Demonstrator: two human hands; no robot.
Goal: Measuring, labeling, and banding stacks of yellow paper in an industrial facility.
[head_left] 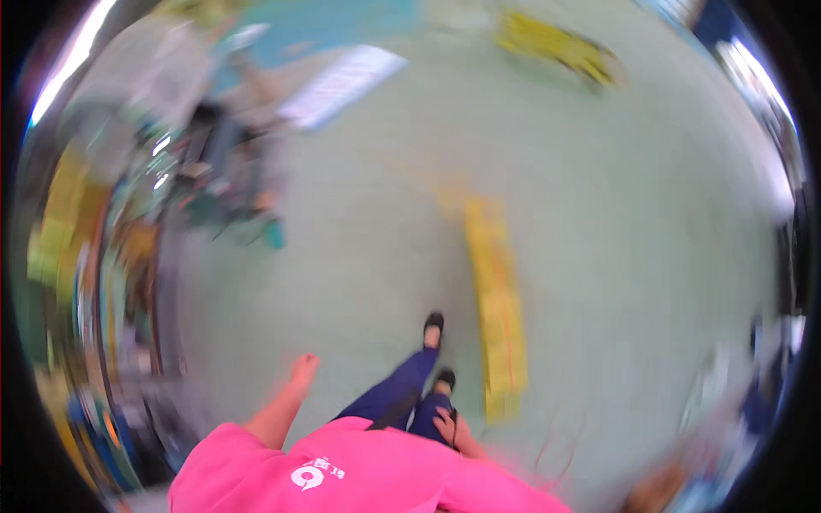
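blurred downward view over a pink top (342,466) and dark blue trouser legs (398,398), black shoes (434,323) on a pale green floor (616,222).

left hand (302,369) at lower centre-left, swung out from the pink sleeve on a bare forearm, hanging free over the floor, touching nothing; too smeared to tell whether fingers are spread or curled.

right hand (449,423) low in the frame, just right of the trouser legs, against the thigh, closed around a small dark object (454,416) poking up above the knuckles; kind of object not readable in the blur.

long yellow strip (496,299) on the floor, running from centre frame downward, just right of the shoes and near the right hand. second yellow patch (556,43) at upper right, well apart. white ribbed panel (342,84) at upper left of centre.

cluttered dark equipment (222,171) along the left, with yellow and blue shapes (64,231) curving down the left rim; possibly bins or shelves, contents impossible to make out. more blurred clutter (735,393) at lower right edge.
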